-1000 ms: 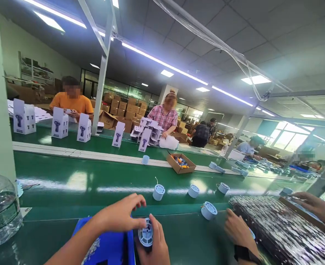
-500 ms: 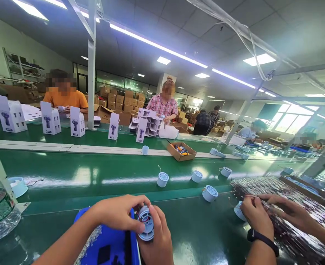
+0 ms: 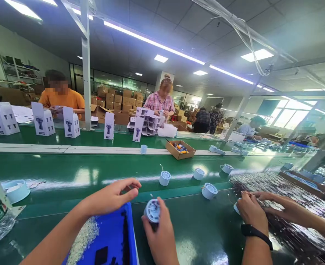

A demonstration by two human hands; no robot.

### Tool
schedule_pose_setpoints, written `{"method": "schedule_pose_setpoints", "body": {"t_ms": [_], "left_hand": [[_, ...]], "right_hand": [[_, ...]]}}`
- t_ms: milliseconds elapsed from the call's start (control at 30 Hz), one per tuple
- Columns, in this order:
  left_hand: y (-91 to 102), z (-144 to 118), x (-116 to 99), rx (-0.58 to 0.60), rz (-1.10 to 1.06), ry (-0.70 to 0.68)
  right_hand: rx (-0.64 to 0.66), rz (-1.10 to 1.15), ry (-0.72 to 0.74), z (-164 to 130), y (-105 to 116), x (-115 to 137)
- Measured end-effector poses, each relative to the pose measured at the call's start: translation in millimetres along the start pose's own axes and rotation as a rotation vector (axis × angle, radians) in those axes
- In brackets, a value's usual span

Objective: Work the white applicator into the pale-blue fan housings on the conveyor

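Right hand (image 3: 162, 230) is gripping a light-blue round housing (image 3: 153, 209) around its side, just right of the blue tray (image 3: 114, 228); spoked face is pointing upward, presumably for access. Whether the table (image 3: 201, 232) is supporting it, cannot tell. Left hand (image 3: 118, 195) is hovering over the tray's far end, grip empty, thumb and fingers parted. Tray is sitting close, probably for reaching small white pieces (image 3: 82, 235).
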State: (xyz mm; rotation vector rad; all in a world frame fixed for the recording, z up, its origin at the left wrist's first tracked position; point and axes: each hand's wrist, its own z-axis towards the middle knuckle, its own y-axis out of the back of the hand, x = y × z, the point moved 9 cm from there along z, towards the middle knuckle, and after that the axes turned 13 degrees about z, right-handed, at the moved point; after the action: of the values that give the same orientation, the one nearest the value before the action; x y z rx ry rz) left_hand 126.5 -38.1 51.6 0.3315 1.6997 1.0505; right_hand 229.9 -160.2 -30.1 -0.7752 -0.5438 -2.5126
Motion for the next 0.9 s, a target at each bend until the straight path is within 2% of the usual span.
{"method": "schedule_pose_setpoints", "body": {"t_ms": [67,133,200,367,467,767,900], "left_hand": [[5.9,1,5,-0.031,0.026,0.033],[3.6,1,7,-0.019,0.047,0.036],[-6.7,1,5,0.037,0.065,0.008],[-40.7,0,-11,0.220,0.077,-0.130],[-50.5,-1,-19,0.278,0.050,-0.200],[-51.5,-2,-27,0.272,0.084,-0.229],[-50.9,0,-28,0.173,0.192,-0.171]], "right_hand": [[0.167,-0.056,-0.130,-3,-16,-14],[0.221,-0.048,-0.147,-5,-24,-13],[0.193,-0.011,-0.093,-4,-27,-4],[0.058,0.026,0.146,-5,-21,23],[0.052,0.056,0.183,-6,-15,29],[0.063,0.044,0.176,-4,-11,32],[0.075,0.134,0.089,-7,-15,22]]}}
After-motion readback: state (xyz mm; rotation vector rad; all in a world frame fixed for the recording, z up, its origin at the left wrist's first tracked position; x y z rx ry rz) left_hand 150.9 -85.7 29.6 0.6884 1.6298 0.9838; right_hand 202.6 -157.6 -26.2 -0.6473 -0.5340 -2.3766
